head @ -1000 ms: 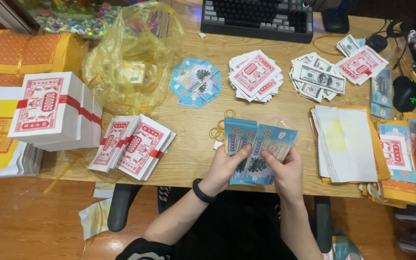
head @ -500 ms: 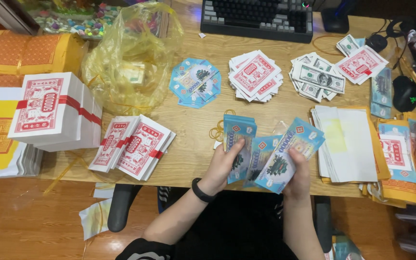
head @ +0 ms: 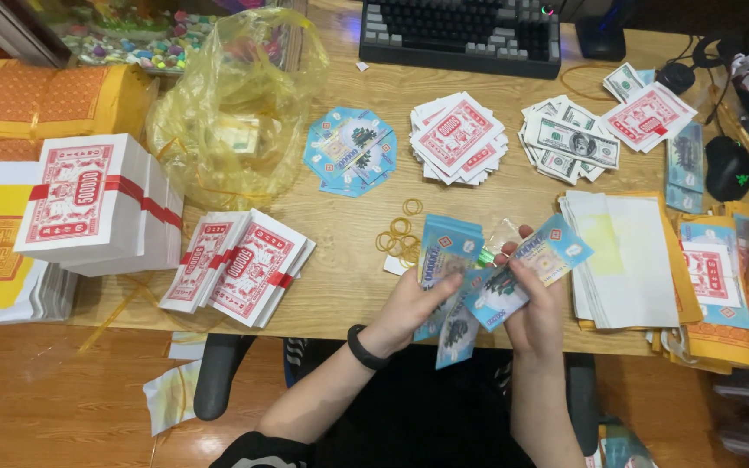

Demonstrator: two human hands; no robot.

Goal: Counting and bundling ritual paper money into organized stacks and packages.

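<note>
At the desk's (head: 340, 286) left edge, a white banded block of red-printed paper notes (head: 97, 204) is seen, stacked beside orange and yellow paper packs (head: 36, 104). Two smaller red-banded bundles (head: 240, 267) lie near the front edge. A crumpled yellow plastic bag (head: 236, 95) sits toward the back left.

Mid-desk, a fanned rosette of blue notes (head: 350, 151) and a red-and-white rosette (head: 459, 139) are laid out; loose rubber bands (head: 399, 234) rest just behind the hands.

The left hand (head: 409, 308) is closed around a sheaf of blue notes (head: 446, 251) at the front edge, thumb on top. The right hand (head: 532, 303) grips further blue notes (head: 548, 256), fanned up and rightward. The two sheaves overlap between the hands.

Risk, as judged: the lowest notes hang past the front edge; a slackened grip would likely drop them to the floor. The fan could also go uneven if notes stick together.

To the right: a grey-green banknote rosette (head: 569, 140), white sheets on yellow paper (head: 621, 260), more packs at the right edge.

Surface: light wood-grain laminate, crowded. A keyboard (head: 461, 35) stands at the back edge, a mouse (head: 728, 166) at back right; wood flooring (head: 36, 399) lies below.
</note>
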